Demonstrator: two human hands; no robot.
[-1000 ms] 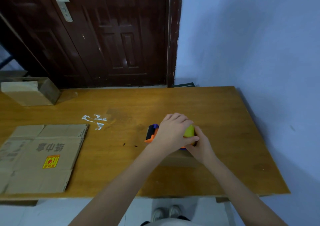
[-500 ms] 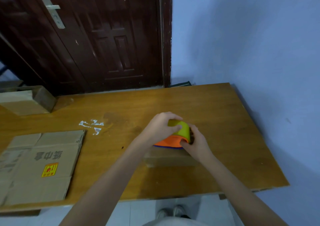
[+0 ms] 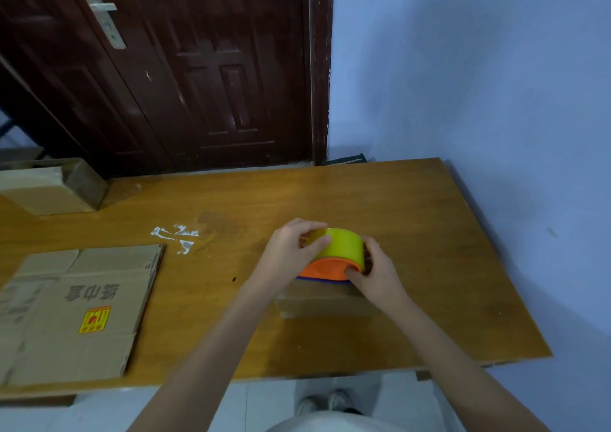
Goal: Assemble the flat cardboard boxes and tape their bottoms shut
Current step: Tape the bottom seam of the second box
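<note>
A tape dispenser (image 3: 334, 259) with a yellow-green roll and an orange and blue body is held just above a small brown cardboard box (image 3: 325, 301) in the middle of the wooden table (image 3: 413, 233). My left hand (image 3: 291, 254) pinches the roll's left edge with fingers and thumb. My right hand (image 3: 377, 271) grips the dispenser's right side, thumb on the orange part. A stack of flat cardboard boxes (image 3: 76, 312) with dark print and a yellow-red sticker lies at the table's left front.
An assembled cardboard box (image 3: 49, 187) stands at the far left of the table. White tape scraps (image 3: 177, 236) stick to the tabletop. A dark wooden door (image 3: 165, 67) is behind the table, and a blue wall (image 3: 479, 84) runs along the right.
Both hands have lifted and tipped the dispenser, so the yellow-green roll now shows on top. My left hand slid from covering it to pinching the roll's left edge.
</note>
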